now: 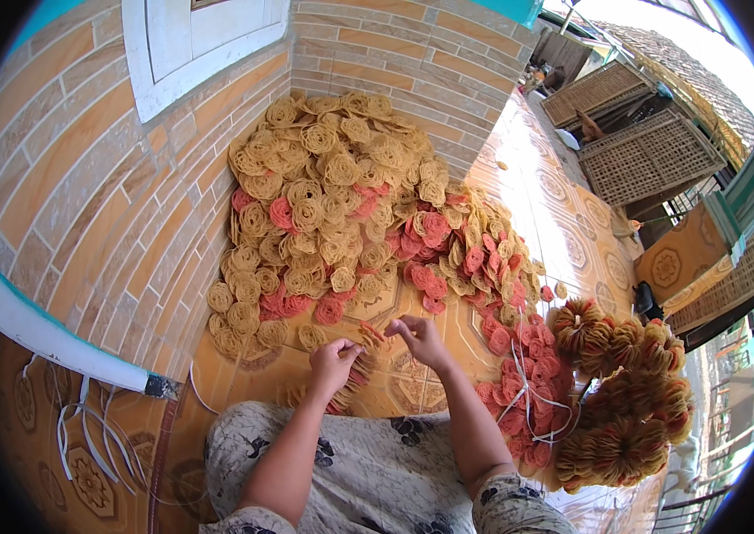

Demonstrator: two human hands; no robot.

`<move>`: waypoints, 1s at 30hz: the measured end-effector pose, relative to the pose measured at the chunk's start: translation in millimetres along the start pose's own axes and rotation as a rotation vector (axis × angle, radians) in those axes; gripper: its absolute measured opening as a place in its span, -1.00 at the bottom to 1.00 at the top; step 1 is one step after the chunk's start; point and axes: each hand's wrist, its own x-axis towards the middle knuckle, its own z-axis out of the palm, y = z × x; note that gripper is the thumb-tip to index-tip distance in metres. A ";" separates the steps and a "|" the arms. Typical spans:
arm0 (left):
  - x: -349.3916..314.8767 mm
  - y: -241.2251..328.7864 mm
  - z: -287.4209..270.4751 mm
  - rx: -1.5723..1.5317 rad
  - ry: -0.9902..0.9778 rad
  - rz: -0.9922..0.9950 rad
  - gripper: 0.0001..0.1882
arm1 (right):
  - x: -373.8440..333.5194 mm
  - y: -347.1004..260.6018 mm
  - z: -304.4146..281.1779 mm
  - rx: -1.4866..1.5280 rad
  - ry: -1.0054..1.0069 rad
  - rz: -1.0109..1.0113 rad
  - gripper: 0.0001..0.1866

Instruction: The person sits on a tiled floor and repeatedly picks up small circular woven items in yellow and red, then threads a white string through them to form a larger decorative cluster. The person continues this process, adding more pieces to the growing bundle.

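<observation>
My left hand (334,363) is closed in a pinch beside a row of thin, lacy coiled discs (357,378), tan and pink, stacked edge to edge above my lap. My right hand (421,341) has its thumb and fingers pinched together, a little to the right and farther out. Between the two hands are a few discs (371,333) seen on edge, one of them pink. What either hand pinches is too small to tell. Just beyond my hands spreads a big heap of tan coiled discs (323,209), with pink discs (426,231) mixed in on its right side.
Bundled rings of discs (617,445) lie at my right, beside pink discs (519,383) with white string (532,405) over them. More white strips (96,436) hang at the left. A brick-patterned wall (110,205) borders the heap. Woven racks (653,160) stand far right.
</observation>
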 end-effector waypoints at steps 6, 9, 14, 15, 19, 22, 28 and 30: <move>-0.3 2.5 0.4 -0.002 -0.082 -0.060 -0.80 | 36.9 73.7 -42.6 -0.869 0.773 -0.052 -0.74; -1.3 7.9 -2.4 0.021 -0.106 -0.106 -0.80 | 33.1 84.6 -53.8 -1.018 0.668 -0.026 -0.80; -2.2 10.7 -0.8 0.030 -0.085 -0.050 -0.81 | 19.2 65.6 -49.4 -0.635 0.609 0.060 -0.82; -2.8 9.3 -0.4 0.038 -0.079 -0.047 -0.81 | 16.7 59.1 -46.6 -0.394 0.519 0.172 -0.79; -1.1 0.6 1.0 -0.085 -0.067 -0.041 -0.80 | 9.1 29.5 -32.9 -0.023 0.306 0.169 -0.67; 2.0 -5.9 0.4 -0.078 -0.041 -0.030 -0.77 | 2.7 11.9 -23.8 -0.068 0.251 0.094 -0.69; 2.2 -3.7 0.7 -0.068 -0.045 -0.004 -0.75 | 0.5 5.0 -18.6 0.117 0.212 0.129 -0.70; 1.1 3.2 -1.1 -0.075 -0.061 -0.048 -0.74 | 1.1 2.4 -19.4 0.079 0.213 0.092 -0.73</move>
